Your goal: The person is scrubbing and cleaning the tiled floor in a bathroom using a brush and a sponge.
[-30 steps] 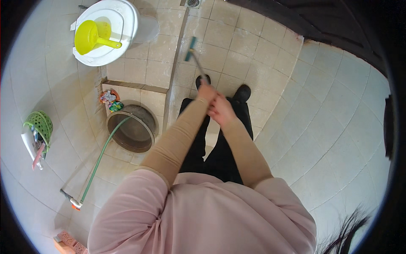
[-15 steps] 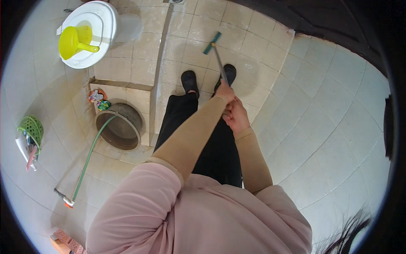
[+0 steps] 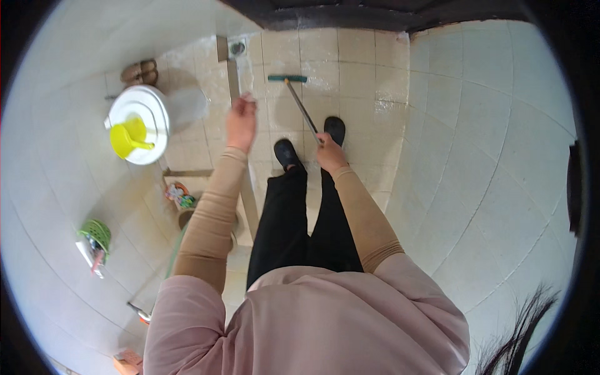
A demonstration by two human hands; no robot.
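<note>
My right hand [image 3: 330, 152] is closed around the grey handle of a floor squeegee [image 3: 302, 111], in front of my right foot. Its narrow green head [image 3: 287, 79] lies on the wet tan tiles, beyond my feet; the head's underside is hidden. An orange-yellow joint links head and handle. My left hand [image 3: 242, 122] is off the handle, raised to the left above the step edge. Its fingers are loosely bent and slightly blurred, with nothing visible in them.
A white toilet [image 3: 156, 119] carries a yellow-green dipper [image 3: 127, 139] on its lid. Brown slippers [image 3: 140, 72] lie behind it. A raised step edge [image 3: 249, 200] runs left of my feet, with a floor drain [image 3: 237, 49] at its far end. A green basket [image 3: 95, 232] hangs on the wall.
My left hand has let go of the handle and moved left. My right hand keeps hold of it. The squeegee head has turned crosswise, and the view has shifted.
</note>
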